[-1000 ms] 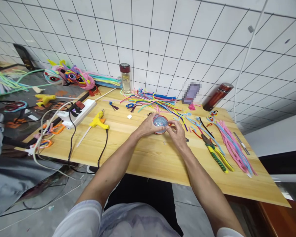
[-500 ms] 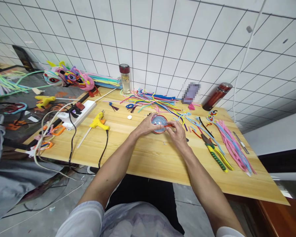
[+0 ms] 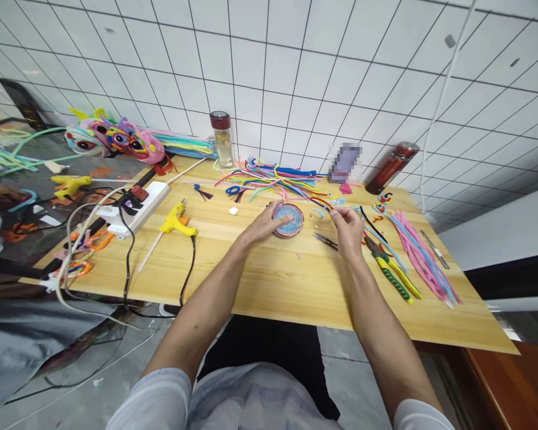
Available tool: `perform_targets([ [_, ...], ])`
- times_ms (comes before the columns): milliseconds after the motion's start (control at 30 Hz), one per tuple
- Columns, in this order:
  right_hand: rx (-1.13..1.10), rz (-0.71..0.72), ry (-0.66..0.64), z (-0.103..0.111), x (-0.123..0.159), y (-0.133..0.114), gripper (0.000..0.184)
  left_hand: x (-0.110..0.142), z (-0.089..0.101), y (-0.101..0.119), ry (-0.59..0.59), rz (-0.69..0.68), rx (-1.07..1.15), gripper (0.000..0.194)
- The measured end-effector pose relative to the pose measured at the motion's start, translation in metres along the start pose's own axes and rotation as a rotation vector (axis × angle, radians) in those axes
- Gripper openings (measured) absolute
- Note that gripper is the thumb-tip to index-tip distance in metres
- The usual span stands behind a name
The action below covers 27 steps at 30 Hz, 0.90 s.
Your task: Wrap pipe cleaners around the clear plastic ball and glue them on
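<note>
My left hand [image 3: 265, 225] is closed round the edge of a small round blue piece with a red rim [image 3: 289, 220], its thumb lying across the face. To the right, my right hand [image 3: 348, 227] is closed in a pinch above the table. Its fingertips meet the ends of several coloured pipe cleaners [image 3: 311, 198]; what they hold, if anything, is too small to make out. Black thread snips [image 3: 326, 240] lie just left of that hand. Right of the wrist are pliers with green and yellow handles [image 3: 393, 272].
A yellow glue gun [image 3: 178, 220] and a white power strip [image 3: 140, 210] with trailing cords lie to the left. A glass bottle [image 3: 223, 140] and a red flask [image 3: 393, 168] stand by the tiled wall. Pink pipe cleaners [image 3: 416, 257] lie right. Another person's hand [image 3: 2, 196] shows far left.
My right hand has left the round piece and moved right to the pipe cleaner ends, uncovering the thread snips. My left hand still holds the piece. The view has shifted slightly.
</note>
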State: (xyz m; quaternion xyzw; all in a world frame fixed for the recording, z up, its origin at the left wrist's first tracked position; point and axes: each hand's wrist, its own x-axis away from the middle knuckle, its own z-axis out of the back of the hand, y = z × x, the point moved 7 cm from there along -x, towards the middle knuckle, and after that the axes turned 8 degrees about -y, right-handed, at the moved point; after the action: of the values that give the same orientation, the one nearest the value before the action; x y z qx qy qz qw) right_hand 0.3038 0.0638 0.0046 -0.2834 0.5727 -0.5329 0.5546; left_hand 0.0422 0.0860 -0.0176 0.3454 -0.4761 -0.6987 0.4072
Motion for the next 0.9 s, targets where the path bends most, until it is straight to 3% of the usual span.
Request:
perform_targets([
  [100,0.016,-0.074,0.043,0.006,-0.006,0.013,0.022,0.000,-0.001,0.002,-0.008,-0.024,-0.013,0.074],
  [267,-0.003,-0.086,-0.030,-0.006,-0.012,0.012,0.021,0.001,-0.004,0.005,-0.017,-0.020,-0.031,0.077],
  [500,-0.128,-0.031,-0.220,-0.025,-0.008,-0.012,0.021,0.001,-0.010,0.011,-0.065,-0.040,-0.121,0.107],
  [700,-0.042,0.054,-0.381,-0.029,0.004,-0.008,0.022,0.003,-0.012,0.006,-0.068,-0.010,-0.039,0.109],
  [900,0.074,0.183,-0.412,-0.033,0.012,-0.014,0.024,0.002,-0.010,0.003,-0.106,-0.042,-0.018,0.100],
])
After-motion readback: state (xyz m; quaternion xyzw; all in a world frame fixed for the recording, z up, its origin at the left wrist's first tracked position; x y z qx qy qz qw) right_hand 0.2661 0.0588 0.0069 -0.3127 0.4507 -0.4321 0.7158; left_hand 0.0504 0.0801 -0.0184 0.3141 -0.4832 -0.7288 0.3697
